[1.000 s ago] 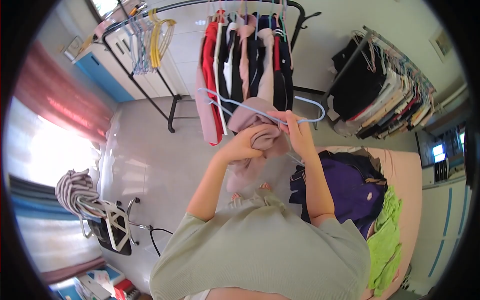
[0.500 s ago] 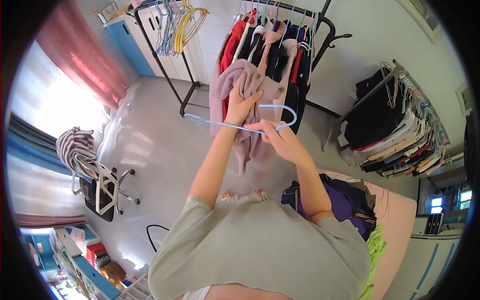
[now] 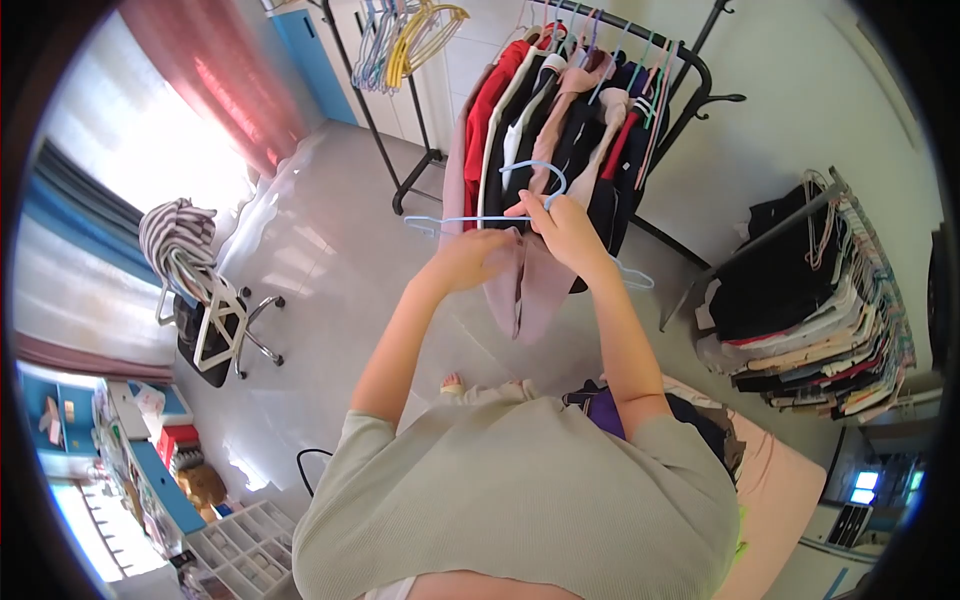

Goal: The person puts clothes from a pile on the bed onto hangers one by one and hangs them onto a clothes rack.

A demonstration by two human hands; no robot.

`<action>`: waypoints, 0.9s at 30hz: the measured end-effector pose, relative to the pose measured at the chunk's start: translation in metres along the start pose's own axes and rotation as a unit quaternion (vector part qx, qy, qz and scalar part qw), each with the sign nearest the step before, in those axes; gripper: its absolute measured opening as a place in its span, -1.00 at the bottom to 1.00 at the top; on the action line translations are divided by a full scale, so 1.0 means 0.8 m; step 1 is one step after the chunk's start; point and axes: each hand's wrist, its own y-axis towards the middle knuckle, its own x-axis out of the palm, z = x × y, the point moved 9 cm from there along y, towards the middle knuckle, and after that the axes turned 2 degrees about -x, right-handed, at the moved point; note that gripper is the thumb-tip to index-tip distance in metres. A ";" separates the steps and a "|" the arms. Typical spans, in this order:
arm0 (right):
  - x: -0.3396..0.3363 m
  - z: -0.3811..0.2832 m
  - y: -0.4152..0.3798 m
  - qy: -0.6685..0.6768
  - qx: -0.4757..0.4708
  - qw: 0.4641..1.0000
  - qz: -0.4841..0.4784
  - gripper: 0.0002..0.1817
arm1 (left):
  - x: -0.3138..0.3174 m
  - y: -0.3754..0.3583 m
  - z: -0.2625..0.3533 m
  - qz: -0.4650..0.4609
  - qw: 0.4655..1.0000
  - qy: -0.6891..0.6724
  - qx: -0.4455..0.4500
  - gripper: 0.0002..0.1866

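Observation:
My right hand is closed on a light blue clothes hanger, holding it just below the hook. The hook curves up in front of the clothes rack, and the hanger's ends reach out past both hands. A mauve garment hangs down in folds below the hanger. At its upper edge is my left hand, fingers bent in against the cloth and somewhat blurred by motion. Part of the garment's top is hidden by my hands.
Ahead stands a black clothes rack with hung clothes and spare yellow hangers. A second loaded rack is at right. A pink-covered bed with clothes lies right of me, a swivel chair at left.
The mauve garment has dropped from above the hanger to mostly below it. My left hand has moved down, and my right hand has raised the hanger slightly. The view has shifted.

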 end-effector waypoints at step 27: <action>0.129 -0.111 0.055 0.082 -0.253 0.941 0.209 -0.70 | -0.118 -0.204 -0.151 -0.036 0.935 -0.287 -0.203 -0.50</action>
